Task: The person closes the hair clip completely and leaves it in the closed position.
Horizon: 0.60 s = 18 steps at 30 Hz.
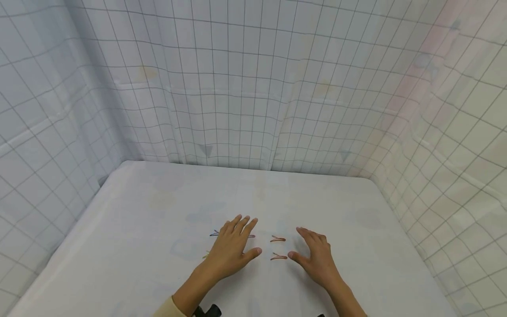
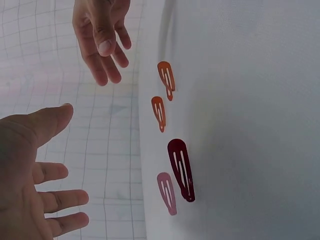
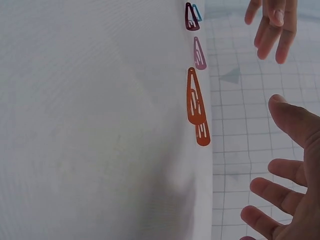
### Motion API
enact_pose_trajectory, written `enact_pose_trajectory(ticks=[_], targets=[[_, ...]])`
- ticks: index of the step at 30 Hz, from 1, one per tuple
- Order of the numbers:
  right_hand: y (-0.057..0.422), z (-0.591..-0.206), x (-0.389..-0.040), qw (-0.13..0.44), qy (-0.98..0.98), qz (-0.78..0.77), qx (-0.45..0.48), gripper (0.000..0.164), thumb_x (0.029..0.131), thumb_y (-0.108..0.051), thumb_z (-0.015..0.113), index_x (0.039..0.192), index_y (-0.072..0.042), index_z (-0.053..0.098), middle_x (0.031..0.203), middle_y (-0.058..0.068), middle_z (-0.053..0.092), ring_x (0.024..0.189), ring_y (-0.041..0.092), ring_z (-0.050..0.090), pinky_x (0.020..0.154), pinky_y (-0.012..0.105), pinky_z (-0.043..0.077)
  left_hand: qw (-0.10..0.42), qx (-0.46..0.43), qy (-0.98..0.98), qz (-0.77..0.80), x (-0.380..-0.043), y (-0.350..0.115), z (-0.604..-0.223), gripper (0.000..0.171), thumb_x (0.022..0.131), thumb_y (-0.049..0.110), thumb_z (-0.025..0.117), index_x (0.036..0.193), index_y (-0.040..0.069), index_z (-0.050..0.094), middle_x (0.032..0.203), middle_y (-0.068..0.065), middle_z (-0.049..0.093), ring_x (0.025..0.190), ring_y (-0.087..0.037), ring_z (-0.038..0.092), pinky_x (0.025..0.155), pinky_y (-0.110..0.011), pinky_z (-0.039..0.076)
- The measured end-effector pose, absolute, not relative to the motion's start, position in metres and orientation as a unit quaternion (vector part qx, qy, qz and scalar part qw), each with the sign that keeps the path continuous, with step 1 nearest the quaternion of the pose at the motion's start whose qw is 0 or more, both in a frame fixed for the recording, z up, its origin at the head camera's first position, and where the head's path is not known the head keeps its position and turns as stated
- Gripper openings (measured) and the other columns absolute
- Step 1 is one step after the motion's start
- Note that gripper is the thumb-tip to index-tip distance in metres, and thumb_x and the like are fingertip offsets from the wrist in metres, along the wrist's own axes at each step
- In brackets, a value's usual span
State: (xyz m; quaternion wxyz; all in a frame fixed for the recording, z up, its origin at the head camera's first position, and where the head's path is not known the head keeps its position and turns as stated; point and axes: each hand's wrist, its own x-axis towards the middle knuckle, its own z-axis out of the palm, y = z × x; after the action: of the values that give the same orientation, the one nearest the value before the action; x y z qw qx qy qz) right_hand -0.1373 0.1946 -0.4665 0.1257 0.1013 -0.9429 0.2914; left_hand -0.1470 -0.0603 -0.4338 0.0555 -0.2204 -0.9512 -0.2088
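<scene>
Several snap hair clips lie on the white table. Over those on the left my left hand [image 1: 229, 252] hovers with its fingers spread, holding nothing. A blue clip [image 1: 214, 234] and part of a yellow-green clip [image 1: 205, 255] show at its left side. The dark red clip [image 2: 180, 167] and the pink clip [image 2: 166, 192] lie side by side in the left wrist view; the hand hides the dark red one from the head view. Two orange clips [image 1: 278, 239] lie between the hands. My right hand [image 1: 318, 257], also holding nothing, has its thumb tip close to the nearer orange clip [image 1: 279, 256].
White cloth with a dark grid [image 1: 237, 88] hangs behind the table [image 1: 336, 198] and along both sides. A small black object [image 1: 214, 310] shows at the bottom edge by the left wrist.
</scene>
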Motion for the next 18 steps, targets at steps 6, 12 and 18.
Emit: enact_pose_trajectory(ticks=[6, 12, 18], targets=[[0.195, -0.467, -0.140, 0.113, -0.941, 0.307, 0.089, 0.066, 0.073, -0.031, 0.079, 0.132, -0.016, 0.055, 0.129, 0.008, 0.057, 0.115, 0.028, 0.047, 0.091, 0.048, 0.039, 0.050, -0.239, -0.940, -0.240, -0.153, -0.046, -0.432, 0.068, 0.088, 0.047, 0.060, 0.144, 0.017, 0.037, 0.144, -0.009, 0.045, 0.136, -0.032, 0.036, 0.108, -0.053, 0.030], [0.195, -0.470, -0.142, 0.114, -0.940, 0.311, 0.086, 0.063, 0.073, -0.031, 0.080, 0.130, -0.015, 0.057, 0.123, 0.006, 0.060, 0.109, 0.024, 0.047, 0.088, 0.044, 0.039, 0.059, -0.236, -0.934, -0.261, -0.158, -0.036, -0.434, 0.063, 0.087, 0.043, 0.062, 0.141, 0.017, 0.042, 0.136, -0.004, 0.051, 0.127, -0.025, 0.043, 0.102, -0.046, 0.038], [0.195, -0.475, -0.142, 0.127, -0.936, 0.318, 0.085, 0.054, 0.071, -0.026, 0.081, 0.119, -0.012, 0.063, 0.108, 0.003, 0.064, 0.100, 0.020, 0.048, 0.082, 0.037, 0.040, 0.058, -0.235, -0.933, -0.266, -0.162, -0.026, -0.440, 0.058, 0.086, 0.040, 0.065, 0.137, 0.017, 0.048, 0.128, -0.003, 0.056, 0.116, -0.021, 0.048, 0.094, -0.042, 0.041]])
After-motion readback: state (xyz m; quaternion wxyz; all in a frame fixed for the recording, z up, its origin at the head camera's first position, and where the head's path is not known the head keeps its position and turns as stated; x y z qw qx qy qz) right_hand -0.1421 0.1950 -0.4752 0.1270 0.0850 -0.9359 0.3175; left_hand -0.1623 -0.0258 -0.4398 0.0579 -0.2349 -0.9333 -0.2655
